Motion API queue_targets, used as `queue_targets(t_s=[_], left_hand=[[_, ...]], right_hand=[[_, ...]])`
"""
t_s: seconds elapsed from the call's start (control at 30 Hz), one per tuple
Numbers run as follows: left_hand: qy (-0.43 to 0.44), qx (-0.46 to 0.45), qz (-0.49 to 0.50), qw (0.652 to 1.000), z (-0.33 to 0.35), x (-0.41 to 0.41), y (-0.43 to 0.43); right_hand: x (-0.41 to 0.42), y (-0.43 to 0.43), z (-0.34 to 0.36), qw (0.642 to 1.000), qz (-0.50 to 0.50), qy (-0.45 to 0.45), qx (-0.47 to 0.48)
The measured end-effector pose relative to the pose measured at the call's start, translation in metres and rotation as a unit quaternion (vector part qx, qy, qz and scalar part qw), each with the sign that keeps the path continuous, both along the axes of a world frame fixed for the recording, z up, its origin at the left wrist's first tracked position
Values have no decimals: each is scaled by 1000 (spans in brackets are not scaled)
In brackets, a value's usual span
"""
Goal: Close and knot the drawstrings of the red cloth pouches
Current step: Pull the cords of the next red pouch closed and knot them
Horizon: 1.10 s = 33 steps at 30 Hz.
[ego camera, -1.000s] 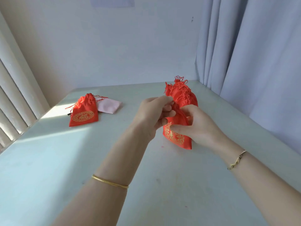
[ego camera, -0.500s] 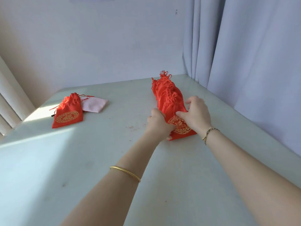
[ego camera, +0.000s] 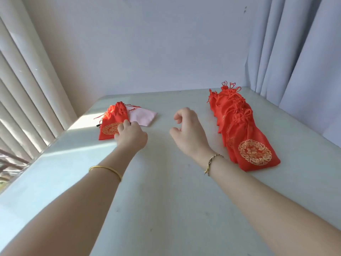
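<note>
Near the far left corner of the table [ego camera: 166,209] lies a lone red pouch [ego camera: 109,124], flat, its gold medallion up and its drawstrings [ego camera: 132,106] trailing loose from a partly gathered neck. We take it for the next one to be knotted. The left hand [ego camera: 131,135] reaches to it, bent fingers [ego camera: 126,123] resting on the pouch's near right corner. The thumb is hidden, so we cannot tell whether the cloth is pinched or only touched. The right hand [ego camera: 188,130] hovers over the middle of the table with its fingers loosely curled and nothing in them, placed, we judge, to take the strings once the pouch is drawn closer.

Along the right edge runs a row of red pouches [ego camera: 234,115], overlapped like shingles, necks cinched and loops standing up. We read these as finished and set aside out of the working space.

A pale pink cloth [ego camera: 144,117] lies touching the lone pouch on its right, partly under it, and may drag along with it. A small dark thing [ego camera: 98,125] pokes out at the pouch's left side; we cannot tell what it is. Blinds [ego camera: 27,85] flank the left edge and a curtain [ego camera: 299,52] the right.
</note>
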<state>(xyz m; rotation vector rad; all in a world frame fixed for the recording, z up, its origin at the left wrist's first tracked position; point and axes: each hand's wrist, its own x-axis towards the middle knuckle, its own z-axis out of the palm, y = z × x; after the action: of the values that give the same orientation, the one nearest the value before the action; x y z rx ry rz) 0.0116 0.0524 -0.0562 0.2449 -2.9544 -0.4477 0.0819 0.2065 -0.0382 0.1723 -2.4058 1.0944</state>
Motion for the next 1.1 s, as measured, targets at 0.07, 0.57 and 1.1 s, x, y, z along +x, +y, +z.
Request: queue_targets(t_s=[0.07, 0.57, 1.1], left_hand=[[-48, -40, 16, 998, -9, -9, -27], [-71, 123, -331, 933, 31, 119, -4], [-43, 52, -164, 984, 5, 52, -42]], right_hand=[[-13, -24, -5, 998, 27, -54, -18], [-9, -9, -30, 982, -9, -152, 113], [-15, 19, -30, 957, -21, -163, 238]])
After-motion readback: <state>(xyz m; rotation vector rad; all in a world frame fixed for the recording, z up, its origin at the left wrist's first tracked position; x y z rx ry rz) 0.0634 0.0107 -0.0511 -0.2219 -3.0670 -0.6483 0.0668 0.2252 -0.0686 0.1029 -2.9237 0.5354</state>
